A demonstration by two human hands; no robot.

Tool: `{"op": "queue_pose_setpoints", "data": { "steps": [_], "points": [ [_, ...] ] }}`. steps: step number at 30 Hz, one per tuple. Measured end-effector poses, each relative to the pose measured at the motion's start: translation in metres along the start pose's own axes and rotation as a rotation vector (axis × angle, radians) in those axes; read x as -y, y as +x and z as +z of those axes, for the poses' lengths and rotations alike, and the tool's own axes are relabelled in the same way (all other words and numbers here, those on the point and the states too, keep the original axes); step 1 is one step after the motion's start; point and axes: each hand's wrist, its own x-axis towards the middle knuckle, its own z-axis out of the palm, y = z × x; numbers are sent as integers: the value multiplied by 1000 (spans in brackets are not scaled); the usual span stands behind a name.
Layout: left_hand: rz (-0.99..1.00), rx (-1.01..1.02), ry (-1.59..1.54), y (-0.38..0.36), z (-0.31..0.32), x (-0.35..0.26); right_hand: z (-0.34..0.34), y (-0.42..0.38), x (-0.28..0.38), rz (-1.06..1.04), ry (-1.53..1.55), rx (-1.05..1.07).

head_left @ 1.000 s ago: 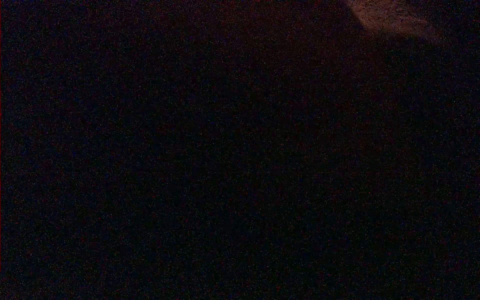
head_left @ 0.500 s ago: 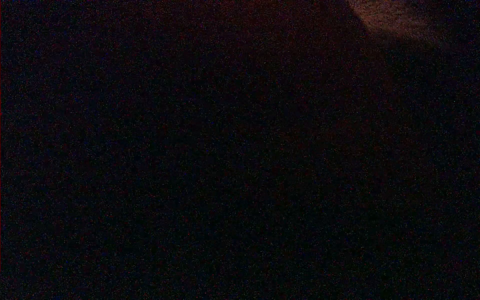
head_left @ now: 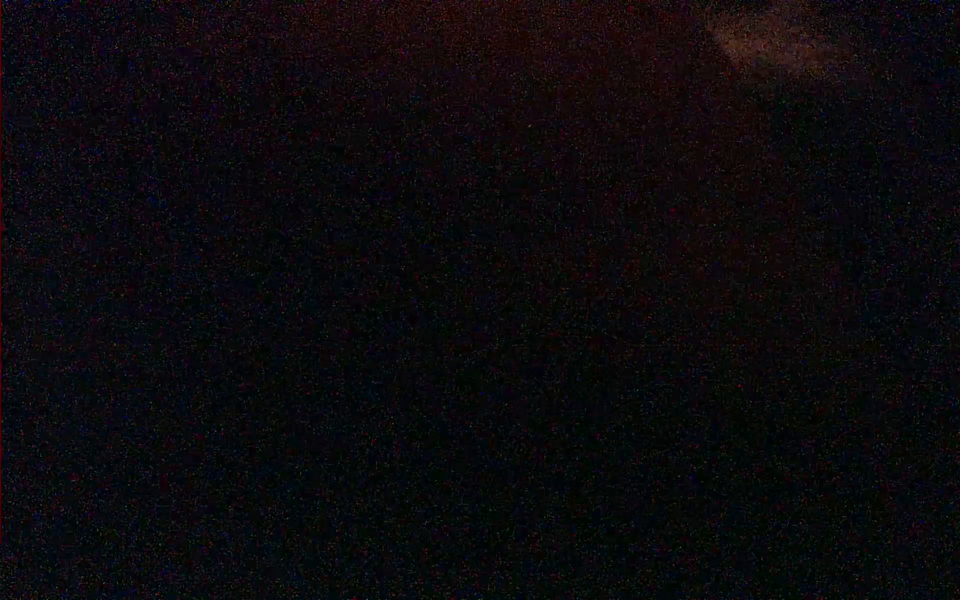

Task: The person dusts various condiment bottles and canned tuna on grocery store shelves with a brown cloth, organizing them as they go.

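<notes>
Nearly the whole head view is black and grainy. A dim brownish patch (head_left: 785, 45) shows at the top right, with a blurred outline; what it belongs to I cannot make out. Neither my left hand nor my right hand can be seen, and no object has a shape clear enough to name.
A faint reddish tint (head_left: 470, 25) lies along the top edge. Everything else is lost in darkness.
The brownish patch at the top right has become smaller, dimmer and softer at its edges. The rest stays dark.
</notes>
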Motion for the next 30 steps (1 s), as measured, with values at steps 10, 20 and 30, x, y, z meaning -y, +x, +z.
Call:
{"op": "queue_pose_setpoints", "data": {
  "steps": [10,20,30],
  "points": [
    [-24,55,-4,12,-71,-23,58,-16,66,109,113,-2],
    [91,224,-135,-54,-228,110,306,-93,62,181,227,-227],
    [240,397,-317,-62,-372,118,445,-184,148,223,404,-704]
  ]
}}
